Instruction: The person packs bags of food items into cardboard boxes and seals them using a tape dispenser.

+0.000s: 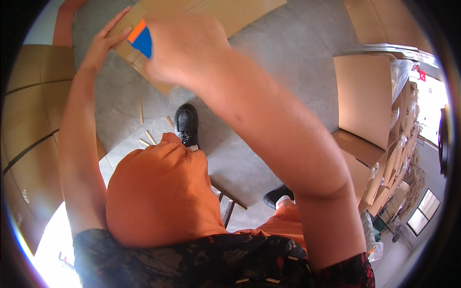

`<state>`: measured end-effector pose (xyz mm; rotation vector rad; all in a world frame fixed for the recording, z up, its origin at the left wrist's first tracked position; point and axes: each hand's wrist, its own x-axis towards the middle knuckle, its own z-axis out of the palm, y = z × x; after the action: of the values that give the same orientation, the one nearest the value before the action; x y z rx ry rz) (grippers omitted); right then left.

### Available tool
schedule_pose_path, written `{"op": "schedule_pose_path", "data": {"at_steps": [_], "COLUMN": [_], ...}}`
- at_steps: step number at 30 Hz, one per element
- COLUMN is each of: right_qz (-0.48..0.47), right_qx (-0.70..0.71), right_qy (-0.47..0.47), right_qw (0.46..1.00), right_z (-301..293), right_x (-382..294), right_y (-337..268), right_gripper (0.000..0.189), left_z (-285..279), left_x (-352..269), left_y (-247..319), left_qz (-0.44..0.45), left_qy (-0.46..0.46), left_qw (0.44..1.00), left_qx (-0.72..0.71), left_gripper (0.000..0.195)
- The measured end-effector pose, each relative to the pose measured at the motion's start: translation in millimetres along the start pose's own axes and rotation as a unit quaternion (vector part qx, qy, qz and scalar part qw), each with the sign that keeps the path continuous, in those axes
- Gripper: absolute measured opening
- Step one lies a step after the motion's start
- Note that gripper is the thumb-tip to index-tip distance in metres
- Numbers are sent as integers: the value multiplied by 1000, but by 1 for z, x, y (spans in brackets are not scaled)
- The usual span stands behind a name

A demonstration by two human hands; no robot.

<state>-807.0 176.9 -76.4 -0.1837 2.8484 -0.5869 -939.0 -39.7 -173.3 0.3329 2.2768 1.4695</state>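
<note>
A flat brown cardboard piece lies across the top of the view. My left hand grips its left edge, the thumb on the upper face and the fingers along the side. Over the same cardboard, my right hand is blurred, with its fingers curled. From its left side sticks out a blue object with an orange edge, close to my left thumb. The hand covers the rest of that object, so its kind is unclear.
Thin cardboard strips lie on the grey concrete floor near my black shoe. Stacked cardboard stands at the left. Open cartons with plastic film line the right. A dark metal frame shows between my legs.
</note>
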Motion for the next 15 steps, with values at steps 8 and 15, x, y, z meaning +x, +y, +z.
{"op": "schedule_pose_path", "data": {"at_steps": [8,15], "right_qz": [69,66], "right_qx": [100,124], "right_qy": [78,121], "right_qw": [989,983], "right_z": [136,189], "right_x": [-134,-152], "right_y": [70,104], "right_gripper": [83,87], "left_z": [-14,-15], "left_x": [25,33], "left_y": [-37,-62], "left_qz": [-58,46], "left_qy": [98,136], "left_qw": [992,972], "left_qx": [47,188], "left_gripper": [49,47]}}
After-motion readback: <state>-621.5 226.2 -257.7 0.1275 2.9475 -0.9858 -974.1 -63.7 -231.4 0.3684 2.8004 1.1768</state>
